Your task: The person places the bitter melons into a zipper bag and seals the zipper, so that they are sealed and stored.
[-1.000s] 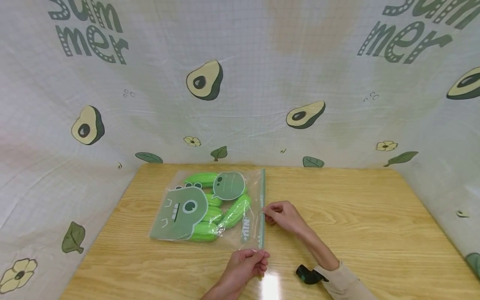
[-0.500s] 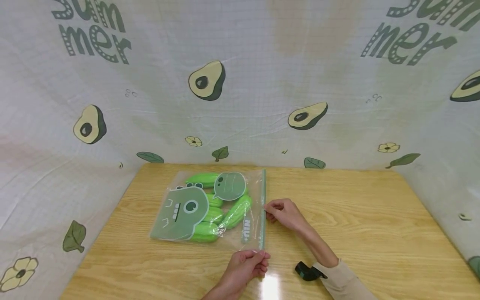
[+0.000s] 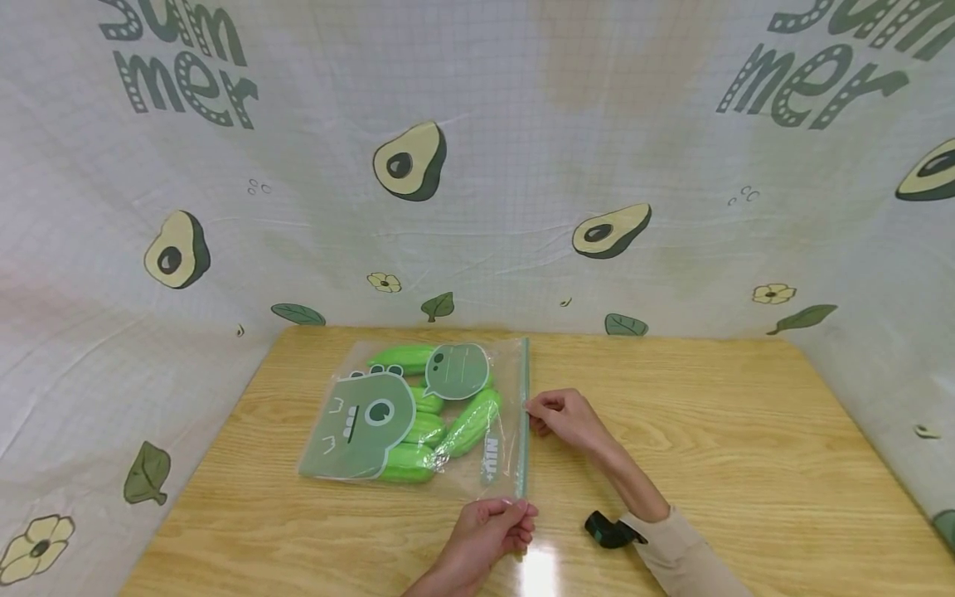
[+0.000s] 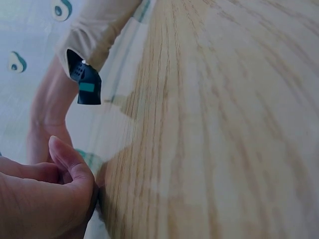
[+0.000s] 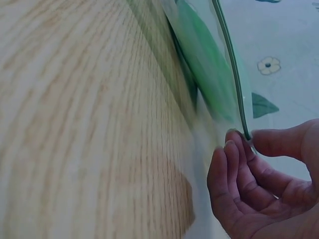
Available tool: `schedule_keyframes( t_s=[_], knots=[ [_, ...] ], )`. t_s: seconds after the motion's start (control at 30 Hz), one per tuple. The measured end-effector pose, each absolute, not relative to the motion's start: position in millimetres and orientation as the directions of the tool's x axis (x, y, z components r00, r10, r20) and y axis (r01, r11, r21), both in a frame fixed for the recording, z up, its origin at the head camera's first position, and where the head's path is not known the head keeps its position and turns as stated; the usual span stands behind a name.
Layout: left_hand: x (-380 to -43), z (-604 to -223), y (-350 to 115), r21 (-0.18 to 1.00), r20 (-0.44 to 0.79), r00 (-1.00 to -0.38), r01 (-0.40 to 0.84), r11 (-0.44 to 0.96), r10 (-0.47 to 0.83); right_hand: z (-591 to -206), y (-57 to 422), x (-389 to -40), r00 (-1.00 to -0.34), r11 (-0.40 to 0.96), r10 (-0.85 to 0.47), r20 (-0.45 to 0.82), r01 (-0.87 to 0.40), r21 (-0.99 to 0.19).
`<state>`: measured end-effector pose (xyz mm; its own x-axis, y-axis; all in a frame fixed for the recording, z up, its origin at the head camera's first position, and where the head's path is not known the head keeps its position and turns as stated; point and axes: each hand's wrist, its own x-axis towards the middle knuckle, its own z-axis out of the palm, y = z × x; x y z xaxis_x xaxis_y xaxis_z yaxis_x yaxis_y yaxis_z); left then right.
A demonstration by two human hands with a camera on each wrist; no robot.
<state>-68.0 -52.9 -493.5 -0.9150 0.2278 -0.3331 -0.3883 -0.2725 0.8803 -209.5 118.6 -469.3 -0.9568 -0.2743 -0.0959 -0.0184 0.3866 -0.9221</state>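
A clear zip bag [image 3: 507,377] with a green cartoon-dinosaur print lies flat on the wooden table. Inside it are several bright green, cucumber-shaped pieces [image 3: 470,423] with ridged skin. Its green zip strip [image 3: 524,373] runs along the right edge. My left hand [image 3: 488,535] pinches the near end of that strip at the bag's corner; in the left wrist view its thumb presses on the curled fingers [image 4: 50,194]. About midway up the strip, my right hand [image 3: 569,419] pinches the zip between thumb and fingers, as the right wrist view shows with the strip [image 5: 234,69] entering the pinch.
The wooden table [image 3: 709,431] stretches to the right of the bag and in front of it. A pale cloth [image 3: 507,166] printed with avocados and leaves hangs behind and at both sides. A black wrist device [image 3: 608,531] sticks out at the right sleeve.
My right hand has slid a little way along the zip strip, away from me. The left hand keeps its pinch at the near corner, and the bag stays in place.
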Motion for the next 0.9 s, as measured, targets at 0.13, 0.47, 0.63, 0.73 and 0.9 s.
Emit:
schedule_keyframes(
  t_s=[0.13, 0.47, 0.63, 0.73, 0.9],
  knots=[
    [-68, -492, -53, 0.876, -0.341, -0.911, -0.397, -0.275, 0.230, -470, 118, -212, -0.958, 0.369, -0.268, -0.103, -0.003, -0.929],
    [-67, -491, -53, 0.878, -0.334, -0.915, -0.390, -0.279, 0.227, -468, 117, -219, -0.958, 0.356, -0.277, -0.077, -0.028, -0.934],
    [-67, -490, -53, 0.879, -0.336, -0.913, -0.392, -0.271, 0.232, -468, 117, -223, -0.959, 0.360, -0.274, -0.076, -0.028, -0.933],
    [-66, -489, -53, 0.879, -0.342, -0.911, -0.397, -0.263, 0.231, -467, 118, -224, -0.959, 0.351, -0.270, -0.084, -0.017, -0.936],
    [-67, -490, -53, 0.879, -0.353, -0.908, -0.405, -0.251, 0.226, -468, 118, -227, -0.962, 0.337, -0.254, -0.102, 0.011, -0.941]
  ],
)
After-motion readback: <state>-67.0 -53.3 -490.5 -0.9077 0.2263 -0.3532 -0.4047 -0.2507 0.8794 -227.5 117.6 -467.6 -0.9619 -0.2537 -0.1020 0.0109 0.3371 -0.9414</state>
